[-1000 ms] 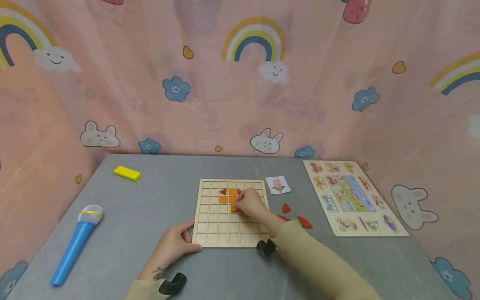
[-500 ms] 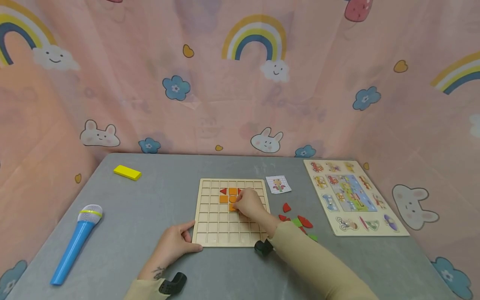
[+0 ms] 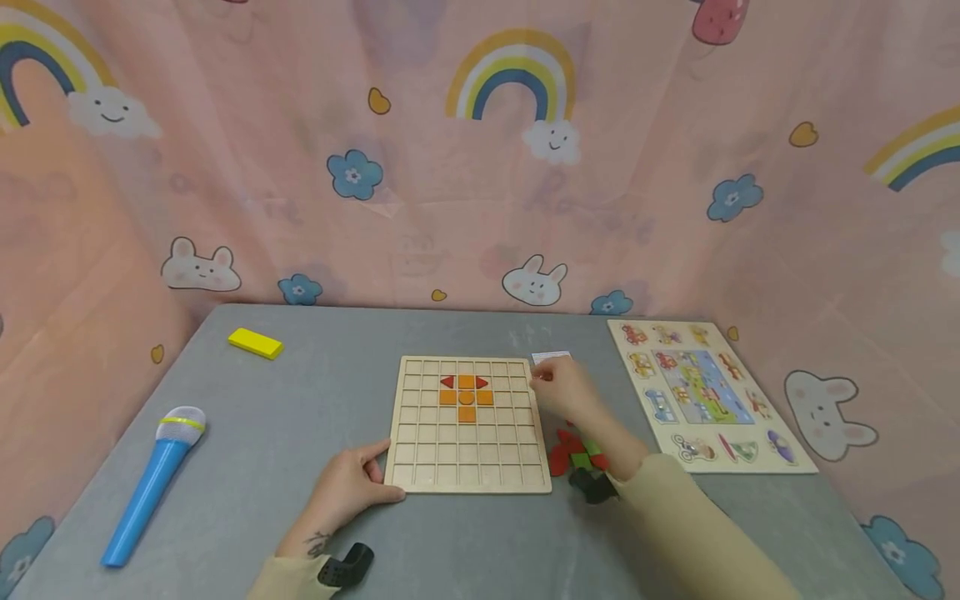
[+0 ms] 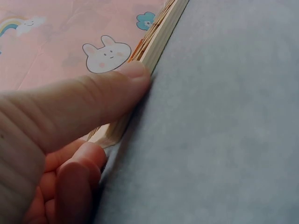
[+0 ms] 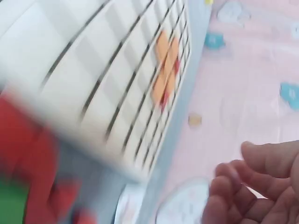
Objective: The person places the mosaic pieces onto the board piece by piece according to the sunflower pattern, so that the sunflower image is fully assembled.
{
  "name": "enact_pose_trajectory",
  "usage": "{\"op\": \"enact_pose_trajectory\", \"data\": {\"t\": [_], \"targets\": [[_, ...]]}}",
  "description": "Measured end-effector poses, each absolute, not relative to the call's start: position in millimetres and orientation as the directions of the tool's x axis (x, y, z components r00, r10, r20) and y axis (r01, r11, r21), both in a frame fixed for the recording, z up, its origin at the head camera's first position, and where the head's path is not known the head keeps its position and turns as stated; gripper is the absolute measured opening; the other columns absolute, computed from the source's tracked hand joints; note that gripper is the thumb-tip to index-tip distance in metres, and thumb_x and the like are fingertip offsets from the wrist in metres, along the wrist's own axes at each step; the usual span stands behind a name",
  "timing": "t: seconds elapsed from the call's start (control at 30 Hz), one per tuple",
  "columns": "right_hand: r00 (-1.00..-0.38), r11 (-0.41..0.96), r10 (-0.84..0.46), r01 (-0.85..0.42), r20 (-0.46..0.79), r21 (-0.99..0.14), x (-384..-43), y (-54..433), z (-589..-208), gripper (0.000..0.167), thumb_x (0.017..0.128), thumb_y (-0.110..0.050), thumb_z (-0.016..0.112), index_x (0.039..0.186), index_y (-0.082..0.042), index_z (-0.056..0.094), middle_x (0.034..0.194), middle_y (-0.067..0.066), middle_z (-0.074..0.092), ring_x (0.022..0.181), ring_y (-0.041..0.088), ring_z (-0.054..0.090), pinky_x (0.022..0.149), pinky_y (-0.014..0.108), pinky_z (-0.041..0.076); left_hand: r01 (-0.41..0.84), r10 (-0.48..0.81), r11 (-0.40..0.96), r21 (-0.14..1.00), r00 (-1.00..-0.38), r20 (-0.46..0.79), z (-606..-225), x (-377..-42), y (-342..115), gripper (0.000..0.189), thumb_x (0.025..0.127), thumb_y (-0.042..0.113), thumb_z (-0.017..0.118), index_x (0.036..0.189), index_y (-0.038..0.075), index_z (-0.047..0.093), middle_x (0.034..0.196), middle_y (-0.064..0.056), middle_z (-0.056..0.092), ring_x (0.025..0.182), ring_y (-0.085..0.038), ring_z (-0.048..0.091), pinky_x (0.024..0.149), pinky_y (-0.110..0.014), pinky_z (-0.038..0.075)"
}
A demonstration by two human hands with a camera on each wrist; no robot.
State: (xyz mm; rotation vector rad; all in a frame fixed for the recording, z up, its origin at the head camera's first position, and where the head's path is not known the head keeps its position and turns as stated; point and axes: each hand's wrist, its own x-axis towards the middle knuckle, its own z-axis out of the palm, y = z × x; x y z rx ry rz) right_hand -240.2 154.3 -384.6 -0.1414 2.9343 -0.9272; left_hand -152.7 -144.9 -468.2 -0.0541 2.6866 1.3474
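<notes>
A square wooden grid board (image 3: 468, 458) lies on the grey table. Several orange pieces (image 3: 467, 413) form a cross in its upper middle, with a red triangle (image 3: 447, 382) on either side of the top one. My left hand (image 3: 347, 485) holds the board's near left corner, the thumb (image 4: 112, 88) along the front edge and the fingers at the left side. Over the board's right edge, my right hand (image 3: 568, 390) is in the air with loosely bent fingers and nothing between them. It partly covers a small picture card (image 3: 551, 356).
Red and green loose pieces (image 3: 581, 460) lie right of the board, partly under the right forearm. A picture puzzle board (image 3: 652, 437) sits farther right. At the left are a blue toy microphone (image 3: 155, 487) and a yellow block (image 3: 256, 343). A pink printed curtain (image 3: 450, 208) stands behind.
My right hand has left the orange piece below the cross's centre and moved right, uncovering the right orange piece and red triangle. The left hand stays on the board's corner.
</notes>
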Motion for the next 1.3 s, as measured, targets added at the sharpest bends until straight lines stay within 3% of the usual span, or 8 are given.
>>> {"op": "enact_pose_trajectory", "data": {"t": [0.13, 0.27, 0.47, 0.63, 0.73, 0.87, 1.1, 1.3], "targets": [[-0.992, 0.91, -0.029, 0.025, -0.123, -0.414, -226, 197, -388, 0.031, 0.086, -0.008, 0.055, 0.112, 0.008, 0.061, 0.105, 0.022, 0.062, 0.084, 0.028, 0.057, 0.074, 0.041, 0.049, -0.097, 0.026, 0.604, 0.791, -0.99, -0.141, -468, -153, -144, 0.08, 0.057, 0.016, 0.087, 0.129, 0.003, 0.054, 0.058, -0.001, 0.051, 0.049, -0.013, 0.043, 0.045, -0.025, 0.033], [-0.974, 0.964, 0.027, 0.084, -0.224, -0.25, -211, 228, -403, 0.028, 0.086, -0.011, 0.055, 0.108, 0.006, 0.062, 0.104, 0.021, 0.062, 0.085, 0.029, 0.059, 0.073, 0.044, 0.049, -0.102, 0.021, 0.608, 0.787, -0.989, -0.144, -467, -153, -143, 0.08, 0.056, 0.015, 0.087, 0.129, 0.003, 0.054, 0.058, -0.001, 0.051, 0.049, -0.013, 0.043, 0.045, -0.026, 0.033], [-0.979, 0.974, 0.009, 0.055, -0.203, -0.222, -200, 239, -427, 0.016, 0.087, -0.016, 0.06, 0.087, -0.003, 0.068, 0.079, 0.008, 0.061, 0.066, 0.02, 0.049, 0.054, 0.034, 0.041, -0.1, 0.014, 0.61, 0.786, -0.99, -0.137, -468, -153, -144, 0.08, 0.056, 0.015, 0.087, 0.129, 0.003, 0.055, 0.058, -0.001, 0.051, 0.049, -0.013, 0.043, 0.046, -0.025, 0.033], [-0.98, 0.974, 0.019, 0.063, -0.198, -0.218, -200, 236, -429, 0.014, 0.086, -0.015, 0.062, 0.09, -0.004, 0.07, 0.08, 0.006, 0.062, 0.068, 0.019, 0.05, 0.055, 0.034, 0.042, -0.099, 0.017, 0.613, 0.784, -0.99, -0.138, -469, -153, -144, 0.081, 0.056, 0.016, 0.087, 0.129, 0.004, 0.055, 0.058, -0.001, 0.051, 0.049, -0.013, 0.043, 0.045, -0.026, 0.033], [-0.975, 0.967, 0.03, 0.085, -0.221, -0.242, -203, 235, -425, 0.01, 0.085, -0.014, 0.063, 0.084, -0.005, 0.067, 0.074, 0.004, 0.059, 0.065, 0.018, 0.05, 0.053, 0.031, 0.04, -0.097, 0.02, 0.61, 0.786, -0.99, -0.138, -469, -153, -144, 0.081, 0.056, 0.016, 0.087, 0.129, 0.004, 0.055, 0.058, -0.001, 0.051, 0.049, -0.014, 0.043, 0.045, -0.026, 0.033], [-0.973, 0.929, 0.016, 0.1, -0.23, -0.358, -212, 224, -410, 0.009, 0.085, -0.013, 0.063, 0.081, -0.005, 0.064, 0.072, 0.004, 0.056, 0.063, 0.017, 0.049, 0.054, 0.028, 0.039, -0.095, 0.021, 0.61, 0.787, -0.991, -0.136, -467, -152, -145, 0.08, 0.057, 0.016, 0.087, 0.129, 0.004, 0.055, 0.058, -0.001, 0.05, 0.049, -0.013, 0.042, 0.045, -0.025, 0.033], [-0.984, 0.828, -0.13, -0.04, -0.122, -0.559, -239, 172, -390, 0.01, 0.085, -0.011, 0.063, 0.088, -0.002, 0.068, 0.082, 0.007, 0.061, 0.066, 0.016, 0.052, 0.057, 0.027, 0.043, -0.083, 0.022, 0.621, 0.779, -0.992, -0.123, -466, -153, -145, 0.079, 0.057, 0.016, 0.087, 0.128, 0.003, 0.055, 0.058, -0.001, 0.05, 0.049, -0.013, 0.043, 0.045, -0.025, 0.033], [-0.959, 0.765, -0.245, -0.101, -0.142, -0.637, -253, 133, -405, 0.004, 0.083, -0.003, 0.063, 0.084, 0.0, 0.065, 0.076, 0.008, 0.06, 0.062, 0.015, 0.052, 0.054, 0.025, 0.043, -0.086, 0.028, 0.607, 0.79, -0.991, -0.129, -468, -153, -145, 0.08, 0.057, 0.017, 0.087, 0.128, 0.003, 0.055, 0.058, -0.001, 0.051, 0.05, -0.014, 0.043, 0.046, -0.025, 0.034]]}}
